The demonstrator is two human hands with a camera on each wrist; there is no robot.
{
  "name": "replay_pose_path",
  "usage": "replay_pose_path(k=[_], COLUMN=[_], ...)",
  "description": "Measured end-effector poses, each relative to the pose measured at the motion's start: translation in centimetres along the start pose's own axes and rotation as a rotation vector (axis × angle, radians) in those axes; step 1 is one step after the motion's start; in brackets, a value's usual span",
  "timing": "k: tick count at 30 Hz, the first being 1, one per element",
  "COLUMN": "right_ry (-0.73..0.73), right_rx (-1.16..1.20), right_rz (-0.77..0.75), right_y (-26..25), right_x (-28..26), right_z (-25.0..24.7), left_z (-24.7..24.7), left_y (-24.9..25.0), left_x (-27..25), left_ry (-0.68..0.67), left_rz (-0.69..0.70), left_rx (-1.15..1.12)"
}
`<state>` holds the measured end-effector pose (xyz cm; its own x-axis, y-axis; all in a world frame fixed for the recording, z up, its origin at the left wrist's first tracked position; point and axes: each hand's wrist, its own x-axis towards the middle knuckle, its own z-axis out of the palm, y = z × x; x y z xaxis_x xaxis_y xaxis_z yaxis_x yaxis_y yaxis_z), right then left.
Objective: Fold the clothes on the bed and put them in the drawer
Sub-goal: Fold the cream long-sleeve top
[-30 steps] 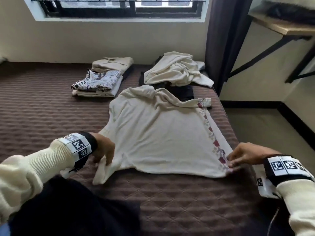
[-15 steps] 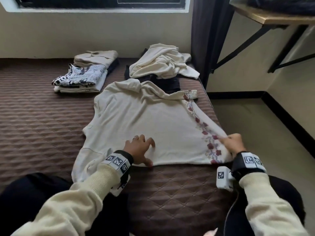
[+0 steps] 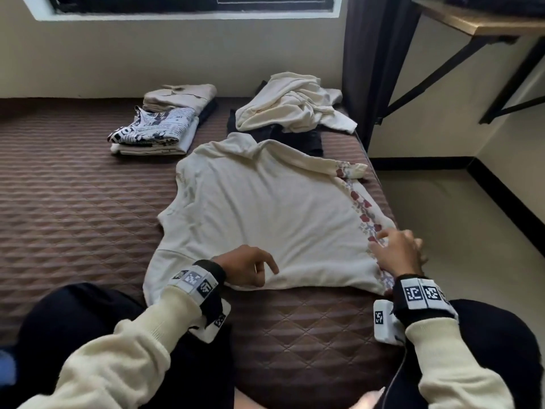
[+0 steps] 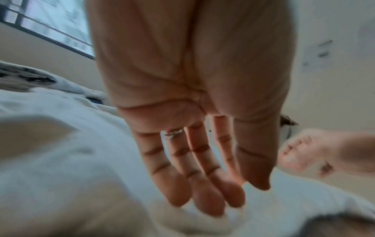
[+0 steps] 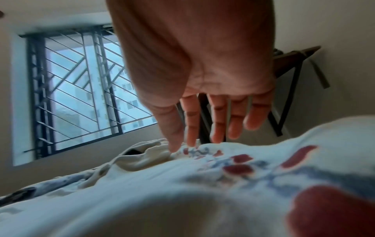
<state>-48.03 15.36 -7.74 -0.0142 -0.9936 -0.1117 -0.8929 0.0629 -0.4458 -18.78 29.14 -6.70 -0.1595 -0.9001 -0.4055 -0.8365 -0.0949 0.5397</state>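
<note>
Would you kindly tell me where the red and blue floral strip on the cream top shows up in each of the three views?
Head: the floral strip runs along the cream top's right edge, down to the right hand.
Left wrist: not visible; only plain cream cloth shows.
Right wrist: lower right foreground, beneath the fingertips.
Shared landmark: the barred window.

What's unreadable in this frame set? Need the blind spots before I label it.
- Drawer: in no view.
- Dark garment: head view, mostly covered by the crumpled cream top; type unclear.
- Left hand contact with the cream shirt: left wrist view is motion-blurred, fingertips smeared.
- Shelf contents: head view, cut off by the top edge.
- Folded stack: item count too small to tell.
</note>
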Motion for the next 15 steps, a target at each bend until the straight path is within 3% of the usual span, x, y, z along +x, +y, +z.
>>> replay_pose_path(k=[2,4,6,8,10,11,13,15], right_ry=[-0.072,-0.101,-0.182,-0.305,-0.462,-0.535,-0.63,-0.61], right_rx=[0.042,0.122,0.184,0.232,0.23,0.208,0.103,-0.137], right_rz=[-0.197,-0.442,-0.63,-0.761,-0.861,-0.907,-0.985,-0.982], right_y=[-0.9,-2.1,-4.2,-6.5,-8.8,-9.9,-11.9,-13.5], right_x=[-0.3,-1.2,-2.7,-4.1,-5.4,-6.0,-7.3,-8.8], right_z=[1.1,2.2,2.9,3.7,4.8,5.5,7.2,8.7], left_z=[-1.8,-3.7,-5.5,-6.7,-6.9,-6.7,-6.3,-6.4], left_y=[-1.0,-3.0,-6.2,-10.6,-14.6,-16.0,-17.3,-17.3], left_x=[-0.9,-1.7,-2.4,-2.8,-3.2,-3.2,-2.9,-2.7], left_ry=[0.073,0.41,0.812,1.067,1.073,1.023,0.928,0.857], left_rz=[-0.005,-0.106,-0.319,-0.618,-0.918,-0.98,-0.986,-0.978], left_rx=[-0.222,-0.456,-0.69,-0.799,-0.77,-0.78,-0.826,-0.844])
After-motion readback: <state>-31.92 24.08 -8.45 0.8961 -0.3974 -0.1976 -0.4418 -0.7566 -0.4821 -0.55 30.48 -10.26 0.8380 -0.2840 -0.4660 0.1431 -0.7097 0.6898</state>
